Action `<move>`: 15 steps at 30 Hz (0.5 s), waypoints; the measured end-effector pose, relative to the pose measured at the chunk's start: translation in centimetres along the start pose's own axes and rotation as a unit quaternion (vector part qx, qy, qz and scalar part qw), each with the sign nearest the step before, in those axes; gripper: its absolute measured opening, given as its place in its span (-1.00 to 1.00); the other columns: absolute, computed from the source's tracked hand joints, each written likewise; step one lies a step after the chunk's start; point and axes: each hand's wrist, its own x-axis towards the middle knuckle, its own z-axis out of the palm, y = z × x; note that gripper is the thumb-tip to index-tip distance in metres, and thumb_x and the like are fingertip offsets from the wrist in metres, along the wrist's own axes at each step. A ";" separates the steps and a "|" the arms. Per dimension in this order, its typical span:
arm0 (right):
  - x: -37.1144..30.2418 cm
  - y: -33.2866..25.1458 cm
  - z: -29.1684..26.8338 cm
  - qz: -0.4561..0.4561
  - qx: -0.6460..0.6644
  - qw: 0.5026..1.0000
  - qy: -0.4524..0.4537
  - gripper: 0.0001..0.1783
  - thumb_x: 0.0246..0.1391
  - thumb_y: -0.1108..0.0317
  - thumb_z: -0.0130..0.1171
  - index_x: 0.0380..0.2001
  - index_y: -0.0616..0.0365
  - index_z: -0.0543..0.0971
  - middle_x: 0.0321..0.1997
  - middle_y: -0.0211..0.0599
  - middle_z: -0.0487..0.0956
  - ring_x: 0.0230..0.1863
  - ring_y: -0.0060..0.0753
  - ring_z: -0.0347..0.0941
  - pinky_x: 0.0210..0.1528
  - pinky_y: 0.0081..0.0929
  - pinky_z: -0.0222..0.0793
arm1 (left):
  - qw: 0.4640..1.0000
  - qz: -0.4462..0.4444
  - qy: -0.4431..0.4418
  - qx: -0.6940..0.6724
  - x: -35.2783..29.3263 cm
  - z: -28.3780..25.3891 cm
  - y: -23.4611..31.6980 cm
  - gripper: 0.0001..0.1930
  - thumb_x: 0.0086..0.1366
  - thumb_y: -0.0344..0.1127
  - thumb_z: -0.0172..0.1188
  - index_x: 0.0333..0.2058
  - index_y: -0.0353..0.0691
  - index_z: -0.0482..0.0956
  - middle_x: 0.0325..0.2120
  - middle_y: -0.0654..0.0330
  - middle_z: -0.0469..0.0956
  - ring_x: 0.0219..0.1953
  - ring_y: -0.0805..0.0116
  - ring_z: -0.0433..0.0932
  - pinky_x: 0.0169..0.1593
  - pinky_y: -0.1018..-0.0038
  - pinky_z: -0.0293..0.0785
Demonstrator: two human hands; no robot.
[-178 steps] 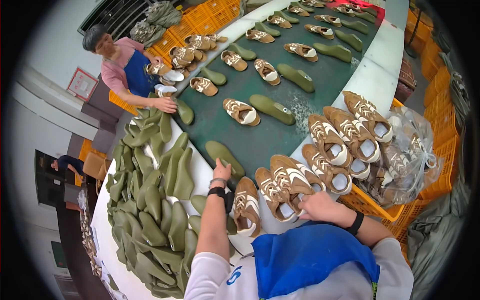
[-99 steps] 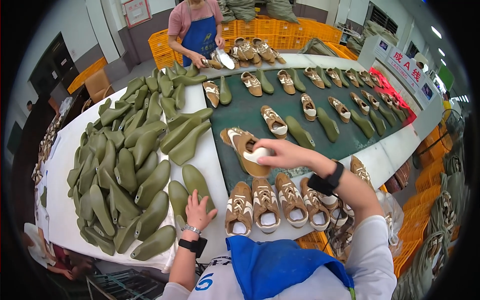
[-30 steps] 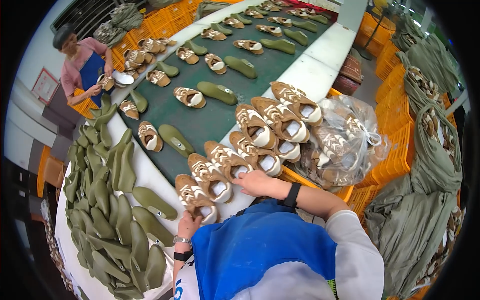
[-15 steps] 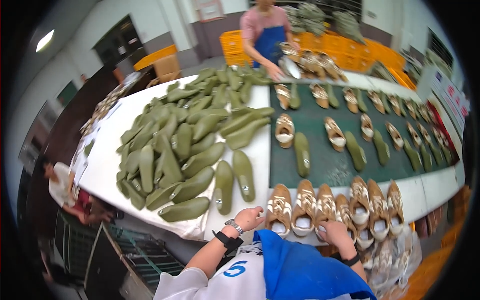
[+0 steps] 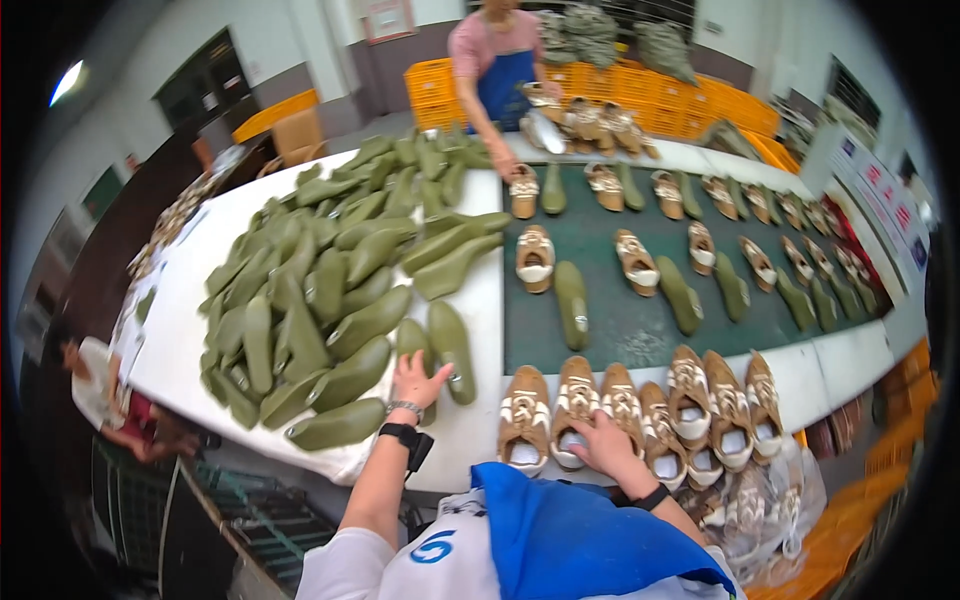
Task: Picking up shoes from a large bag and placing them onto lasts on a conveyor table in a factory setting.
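Observation:
My left hand (image 5: 417, 383) lies over a green shoe last (image 5: 414, 340) at the near edge of a pile, fingers and thumb spread. Another green last (image 5: 452, 352) lies just right of it. My right hand (image 5: 607, 447) is at a tan sneaker (image 5: 577, 395) with white stripes and laces, in the near row. Its fingers close on the sneaker's opening; the fingertips are partly hidden. On either side stand more such sneakers, one tan sneaker (image 5: 523, 410) to the left and another (image 5: 622, 400) partly behind my right hand.
A large pile of green lasts (image 5: 300, 270) covers the white table (image 5: 180, 330). Rows of sneakers and lasts lie on a green conveyor belt (image 5: 630, 335). Across it, a co-worker (image 5: 500, 70) touches a sneaker. Orange crates (image 5: 435, 95) stand behind; a plastic bag of shoes (image 5: 760, 500) is at near right.
My left hand has moved forward and left onto a last. My right hand has shifted left to another sneaker. The view has turned slightly right, and the belt's shoes appear further left.

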 end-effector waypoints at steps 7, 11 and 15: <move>-0.4 0.7 0.7 0.026 0.021 0.999 0.027 -0.53 -0.11 0.15 0.19 -0.05 -0.14 0.44 -0.13 -0.12 0.34 -0.11 -0.04 0.37 -0.17 -0.23 0.40 | 0.994 0.001 0.026 0.110 0.8 2.0 5.6 -0.25 -0.10 0.14 0.18 0.09 -0.03 0.29 0.13 -0.03 0.13 0.18 -0.24 -0.04 0.15 0.03 0.11; -0.7 0.8 1.2 0.026 0.037 0.998 0.034 -0.55 -0.11 0.20 0.18 -0.05 -0.16 0.44 -0.12 -0.17 0.35 -0.08 -0.07 0.34 -0.14 -0.25 0.38 | 0.994 0.023 0.052 0.097 0.4 1.8 5.2 -0.32 -0.11 -0.02 0.15 0.07 0.00 0.32 0.09 -0.02 0.18 0.15 -0.24 0.00 0.15 0.01 0.12; -1.0 1.4 1.3 0.031 0.061 0.997 0.020 -0.55 -0.10 0.23 0.17 -0.06 -0.15 0.43 -0.10 -0.19 0.35 -0.06 -0.10 0.34 -0.10 -0.26 0.36 | 0.992 0.076 0.056 0.079 0.2 1.5 4.1 -0.36 -0.11 -0.10 0.17 0.04 -0.02 0.35 0.05 -0.05 0.23 0.13 -0.22 0.05 0.18 0.04 0.08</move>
